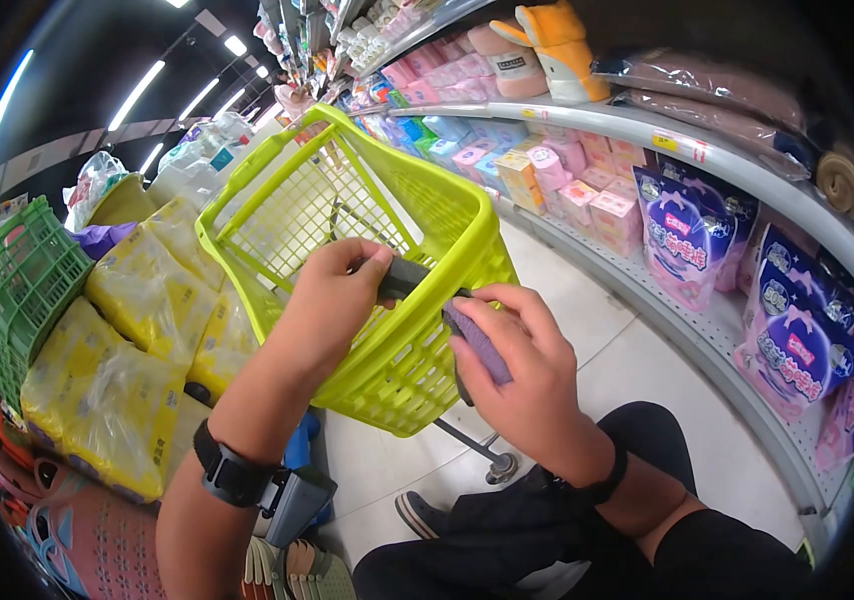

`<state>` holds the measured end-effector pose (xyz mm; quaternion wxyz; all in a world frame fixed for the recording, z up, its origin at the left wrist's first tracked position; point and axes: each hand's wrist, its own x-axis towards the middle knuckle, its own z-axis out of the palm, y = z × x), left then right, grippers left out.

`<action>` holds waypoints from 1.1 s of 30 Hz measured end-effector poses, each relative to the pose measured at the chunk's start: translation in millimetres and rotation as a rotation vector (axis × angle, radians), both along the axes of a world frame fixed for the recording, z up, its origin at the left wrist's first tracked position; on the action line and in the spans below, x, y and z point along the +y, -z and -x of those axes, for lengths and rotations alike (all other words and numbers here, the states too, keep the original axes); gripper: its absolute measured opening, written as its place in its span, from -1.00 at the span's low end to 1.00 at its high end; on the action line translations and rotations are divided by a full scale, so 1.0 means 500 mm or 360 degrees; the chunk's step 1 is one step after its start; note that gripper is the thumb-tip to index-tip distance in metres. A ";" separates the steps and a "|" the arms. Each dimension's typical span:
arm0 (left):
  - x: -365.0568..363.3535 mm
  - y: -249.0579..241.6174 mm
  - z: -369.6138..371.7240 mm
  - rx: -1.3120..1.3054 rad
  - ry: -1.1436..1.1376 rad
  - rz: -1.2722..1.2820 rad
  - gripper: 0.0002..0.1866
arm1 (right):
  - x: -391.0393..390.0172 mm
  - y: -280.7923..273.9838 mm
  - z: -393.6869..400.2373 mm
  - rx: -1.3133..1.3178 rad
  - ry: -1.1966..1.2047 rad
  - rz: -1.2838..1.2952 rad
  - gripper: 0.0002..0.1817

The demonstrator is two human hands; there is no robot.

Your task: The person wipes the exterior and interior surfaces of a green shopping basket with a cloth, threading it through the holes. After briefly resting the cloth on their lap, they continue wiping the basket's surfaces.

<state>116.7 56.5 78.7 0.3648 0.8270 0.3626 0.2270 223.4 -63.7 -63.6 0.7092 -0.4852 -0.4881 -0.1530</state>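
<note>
A lime-green shopping cart basket [417, 365] with mesh sides stands in front of me, its inside showing a grid wall. My left hand [342, 285] is closed around a dark grey bar-like piece [403, 277] at the near rim, thumb on top. Just to the right, my right hand [517, 345] pinches a folded purple cloth [480, 343] between thumb and fingers, close against the near rim corner. A dark edge shows beside the cloth, partly hidden by the fingers.
Shelves on the right hold purple-and-navy bags [685, 235], pink boxes [615, 215] and rolled blankets [507, 62]. Yellow plastic-wrapped packs [107, 390] are piled at left beside a green crate [27, 290]. Slippers [287, 570] lie below. A cart wheel [502, 466] rests on the tiled floor.
</note>
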 end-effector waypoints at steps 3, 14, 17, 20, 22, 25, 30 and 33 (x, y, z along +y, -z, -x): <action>-0.006 -0.005 -0.010 0.0001 0.0136 -0.0060 -0.75 | 0.007 0.005 -0.014 -0.0036 -0.0030 -0.0040 -0.63; -0.021 -0.013 0.008 0.0220 0.0262 0.0076 -0.61 | 0.033 0.033 -0.107 0.0395 -0.1115 0.0189 -0.77; -0.019 -0.013 0.011 0.0218 0.0240 0.0130 -0.57 | 0.026 0.035 -0.133 0.0622 -0.1390 0.0403 -0.79; 0.003 -0.012 0.016 0.0292 0.0261 0.0024 -0.56 | -0.002 0.023 -0.168 0.0519 -0.1261 0.0742 -0.80; 0.002 -0.015 0.017 0.0291 0.0265 -0.0029 -0.57 | -0.014 0.030 -0.197 0.0517 -0.1219 0.0814 -0.80; 0.015 -0.014 0.017 0.0295 0.0307 -0.0169 -0.60 | -0.033 0.029 -0.224 0.0438 -0.1259 0.0760 -0.80; 0.044 0.005 0.021 0.0134 0.0370 -0.0627 -0.65 | -0.038 0.043 -0.264 0.0506 -0.1573 0.0498 -0.80; 0.027 -0.007 0.028 0.0084 0.0250 -0.0943 -0.66 | -0.025 0.053 -0.268 0.0548 -0.1668 0.0332 -0.72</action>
